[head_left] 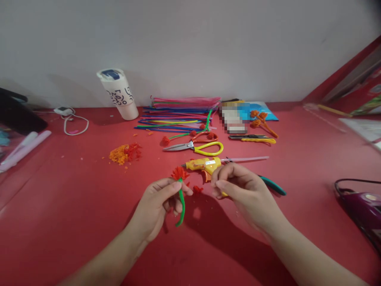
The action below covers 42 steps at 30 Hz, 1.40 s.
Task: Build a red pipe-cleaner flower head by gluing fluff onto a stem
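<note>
My left hand (pixel 159 200) pinches a red pipe-cleaner flower (pixel 179 173) by its green fuzzy stem (pixel 182 206), which curves down below the fingers. My right hand (pixel 242 192) hovers to the right, its thumb and fingertips pressed together; whatever they hold, if anything, is hidden. Behind that hand lies a yellow hot glue gun (pixel 198 163), nozzle to the left, with its handle partly covered by the fingers. A clear glue stick (pixel 253 159) extends from its back. On the table between my hands is a small red fuzzy piece (pixel 197 190).
Yellow-and-orange-handled scissors (pixel 181 146) lie beyond the glue gun. Farther back are bundled pipe cleaners (pixel 178 115), a utility knife (pixel 253 139) and an orange flower stem (pixel 269 129). Orange and red clippings (pixel 120 154) and a white tumbler (pixel 119 95) are left; teal-handled pliers (pixel 273 185) are right.
</note>
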Available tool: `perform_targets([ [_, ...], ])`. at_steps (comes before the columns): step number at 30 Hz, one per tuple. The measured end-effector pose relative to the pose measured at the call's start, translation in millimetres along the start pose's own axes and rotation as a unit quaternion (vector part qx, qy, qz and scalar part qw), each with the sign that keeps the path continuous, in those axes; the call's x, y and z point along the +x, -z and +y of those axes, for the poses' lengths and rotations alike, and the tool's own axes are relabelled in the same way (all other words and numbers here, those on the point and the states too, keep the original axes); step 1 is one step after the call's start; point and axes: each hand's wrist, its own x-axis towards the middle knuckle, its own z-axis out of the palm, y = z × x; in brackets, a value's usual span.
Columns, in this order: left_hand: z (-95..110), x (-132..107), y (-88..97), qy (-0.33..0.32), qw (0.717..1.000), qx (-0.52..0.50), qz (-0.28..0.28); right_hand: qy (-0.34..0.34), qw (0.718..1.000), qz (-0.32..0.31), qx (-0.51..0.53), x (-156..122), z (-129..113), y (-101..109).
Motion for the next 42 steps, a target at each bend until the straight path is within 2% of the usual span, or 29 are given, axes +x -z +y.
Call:
perform_targets([
  [2, -1, 0, -1.1, 0.015, 1.000, 0.006, -0.018, -0.015, 1.000, -0.006, -0.015, 0, 0, -2],
  [7, -6, -3, -3.5, 0.035, 0.997, 0.022, -0.061, -0.103, 0.991, -0.069, -0.054, -2, 5, -12],
  [11, -7, -4, -2.9, 0.034, 0.996, 0.029, -0.081, -0.126, 0.990, -0.062, -0.031, -3, 8, -14],
  [15, -7, -5, -3.3, 0.048, 0.994, 0.027, -0.093, -0.133, 0.986, -0.093, -0.045, -2, 5, -13],
  [18, -7, -4, -2.7, 0.047, 0.995, 0.028, -0.084, -0.090, 0.987, -0.083, -0.102, -3, -1, -11],
  [22, -7, -2, -1.6, 0.033, 0.995, 0.049, -0.076, 0.023, 0.988, -0.026, -0.149, -5, -5, -8],
  [25, -7, -3, -2.4, 0.054, 0.992, 0.064, -0.092, 0.081, 0.980, -0.030, -0.178, -5, -5, -7],
  [29, -8, -4, -3.7, 0.078, 0.989, 0.073, -0.103, 0.132, 0.961, -0.066, -0.234, -5, -5, -8],
  [42, -7, -5, -4.8, 0.079, 0.988, 0.084, -0.107, 0.244, 0.898, -0.060, -0.361, -9, 0, -9],
])
